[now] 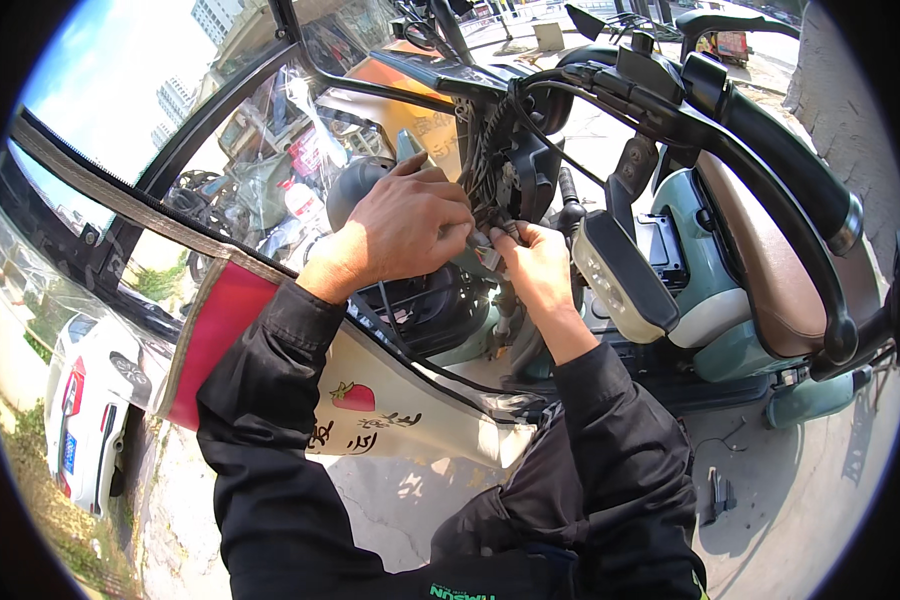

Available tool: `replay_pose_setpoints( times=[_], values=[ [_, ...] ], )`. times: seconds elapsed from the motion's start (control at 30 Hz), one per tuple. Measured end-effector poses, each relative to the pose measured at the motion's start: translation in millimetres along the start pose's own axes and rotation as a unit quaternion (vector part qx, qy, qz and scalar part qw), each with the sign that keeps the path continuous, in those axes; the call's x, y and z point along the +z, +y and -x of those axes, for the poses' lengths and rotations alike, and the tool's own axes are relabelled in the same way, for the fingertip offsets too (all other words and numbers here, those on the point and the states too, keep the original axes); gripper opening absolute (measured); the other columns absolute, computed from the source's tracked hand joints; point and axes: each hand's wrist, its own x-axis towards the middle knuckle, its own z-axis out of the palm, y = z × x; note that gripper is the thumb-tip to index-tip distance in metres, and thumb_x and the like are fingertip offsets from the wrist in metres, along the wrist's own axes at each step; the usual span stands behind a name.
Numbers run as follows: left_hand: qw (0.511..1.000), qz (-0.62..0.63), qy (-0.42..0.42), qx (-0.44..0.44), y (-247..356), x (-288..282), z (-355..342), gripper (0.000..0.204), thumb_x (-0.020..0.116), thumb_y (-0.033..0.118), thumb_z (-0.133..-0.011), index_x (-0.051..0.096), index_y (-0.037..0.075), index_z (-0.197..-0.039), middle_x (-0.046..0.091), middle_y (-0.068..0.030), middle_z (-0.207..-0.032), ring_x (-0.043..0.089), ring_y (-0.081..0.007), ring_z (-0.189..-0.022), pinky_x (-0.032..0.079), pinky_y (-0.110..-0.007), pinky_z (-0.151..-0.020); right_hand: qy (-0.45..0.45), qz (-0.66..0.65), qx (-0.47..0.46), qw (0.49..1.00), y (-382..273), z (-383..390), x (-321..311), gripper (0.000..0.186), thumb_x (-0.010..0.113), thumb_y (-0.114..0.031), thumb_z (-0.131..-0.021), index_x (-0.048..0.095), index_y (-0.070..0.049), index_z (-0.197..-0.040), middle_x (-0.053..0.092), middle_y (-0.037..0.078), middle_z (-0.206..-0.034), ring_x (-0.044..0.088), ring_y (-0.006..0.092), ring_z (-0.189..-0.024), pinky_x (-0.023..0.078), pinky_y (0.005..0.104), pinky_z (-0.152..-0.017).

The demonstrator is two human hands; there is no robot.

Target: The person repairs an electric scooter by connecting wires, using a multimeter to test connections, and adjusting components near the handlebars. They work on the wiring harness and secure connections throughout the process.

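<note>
My left hand (400, 225) is closed, its fingers curled at the opened front column of an electric three-wheeler; what they hold is hidden behind them. Thumb and fingers of my right hand (537, 268) pinch the lower end of a bundle of dark wires (486, 165) that hangs down from below the handlebar. A small whitish piece (484, 250), perhaps a plug, shows between the two hands. Close behind the wires is a black plastic column housing (530, 175). A round dark part (355, 190) sits just beyond my left hand.
A clear plastic windscreen (260, 170) and a cream cover (440, 425) with a red panel (222, 330) flank the front. On the right are a cream-edged padded part (625, 275) and a brown seat (760, 250). Dark tools (716, 495) lie on the ground. A white car (95, 400) stands left.
</note>
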Motion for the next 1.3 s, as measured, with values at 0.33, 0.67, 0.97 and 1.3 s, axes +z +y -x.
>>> replay_pose_setpoints(
  times=[0.33, 0.67, 0.97, 1.3],
  values=[
    [0.997, 0.002, 0.065, 0.034, 1.8, 8.1, -0.9, 0.017, 0.059, 0.014, -0.084, 0.072, 0.005, -0.085, 0.071, -0.0057, -0.105, 0.062, -0.0282, -0.113, 0.042, -0.047, -0.111, 0.109, -0.127, 0.145, 0.975, -27.6, 5.4, 40.0, 0.021, 0.080, -0.019, -0.086, 0.075, 0.000, -0.087, 0.069, 0.000, -0.075, 0.058, 0.0071, -0.066, 0.046, 0.0241, -0.063],
    [0.999, -0.024, 0.011, 0.044, 9.9, 7.0, -8.6, 0.018, 0.057, 0.011, -0.081, 0.074, 0.007, -0.084, 0.070, -0.0074, -0.093, 0.066, -0.0289, -0.098, 0.044, -0.048, -0.111, 0.129, -0.317, 0.169, 0.924, -18.6, 44.2, 14.8, 0.017, 0.073, -0.013, -0.097, 0.072, 0.001, -0.108, 0.073, 0.001, -0.092, 0.063, 0.0066, -0.078, 0.050, 0.0224, -0.071],
    [1.000, -0.027, 0.006, 0.013, 18.8, 10.0, -16.0, 0.020, 0.056, 0.008, -0.079, 0.076, 0.006, -0.078, 0.070, -0.0068, -0.091, 0.066, -0.0329, -0.089, 0.050, -0.047, -0.091, 0.085, -0.144, 0.083, 0.982, -2.1, 54.7, 8.4, 0.015, 0.065, -0.018, -0.103, 0.068, -0.004, -0.108, 0.064, -0.005, -0.082, 0.047, 0.0003, -0.065, 0.037, 0.0190, -0.054],
    [0.998, -0.010, -0.055, -0.028, 13.4, 6.2, -29.0, 0.020, 0.058, 0.012, -0.074, 0.076, 0.007, -0.078, 0.073, -0.0087, -0.092, 0.067, -0.0362, -0.081, 0.052, -0.047, -0.076, 0.188, -0.166, 0.157, 0.955, -8.4, 28.6, 23.3, 0.037, 0.080, -0.037, -0.091, 0.068, -0.001, -0.090, 0.066, 0.000, -0.079, 0.055, 0.0066, -0.065, 0.046, 0.0246, -0.062]
  ],
)
